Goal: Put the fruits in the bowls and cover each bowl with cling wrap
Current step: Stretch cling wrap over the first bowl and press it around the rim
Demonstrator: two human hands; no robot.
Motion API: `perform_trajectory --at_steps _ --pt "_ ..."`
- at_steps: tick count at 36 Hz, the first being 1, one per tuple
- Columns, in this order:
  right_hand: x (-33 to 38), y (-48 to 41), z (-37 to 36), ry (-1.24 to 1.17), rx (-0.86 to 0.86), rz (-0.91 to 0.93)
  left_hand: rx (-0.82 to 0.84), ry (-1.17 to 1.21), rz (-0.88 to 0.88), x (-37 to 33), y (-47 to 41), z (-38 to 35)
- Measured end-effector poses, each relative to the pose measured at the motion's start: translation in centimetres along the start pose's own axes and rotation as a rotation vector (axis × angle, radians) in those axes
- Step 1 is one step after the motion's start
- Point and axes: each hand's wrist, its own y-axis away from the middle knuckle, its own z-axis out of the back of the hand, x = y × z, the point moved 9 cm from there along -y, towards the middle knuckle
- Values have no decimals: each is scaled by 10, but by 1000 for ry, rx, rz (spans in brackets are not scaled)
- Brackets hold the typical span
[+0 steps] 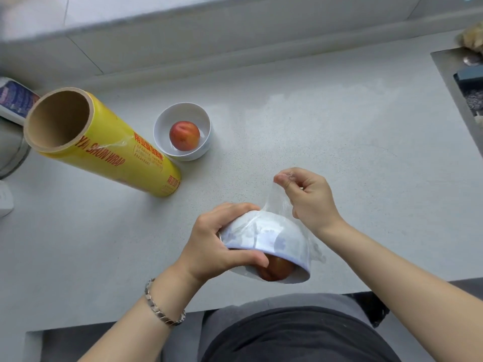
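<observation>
Film (274,205) was stretched from the right hand (308,197), pinched at its fingertips, down over the tilted bowl (269,239) gripped by the left hand (222,239). Pulled harder, it might tear; the fruit (274,267) below the thumb could roll out.

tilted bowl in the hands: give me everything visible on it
White glossy ceramic-looking bowl with faint blue marks on its outer wall, tipped steeply so its mouth faces the person and its base faces away. A red-orange round fruit shows inside, behind clear cling film that drapes over the outer wall. The left hand grips its left side; the right hand pinches the film's free end, pulling it above the base. It looks lifted off the speckled grey counter.
</observation>
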Motion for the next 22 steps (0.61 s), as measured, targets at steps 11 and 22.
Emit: perform_trajectory --at_steps 11,22 --pt "-41 18 -30 22 364 -401 14 -13 -219 -21 2 2" --pt "-24 20 43 -15 -70 -264 -85 58 -76 -4 8 5"
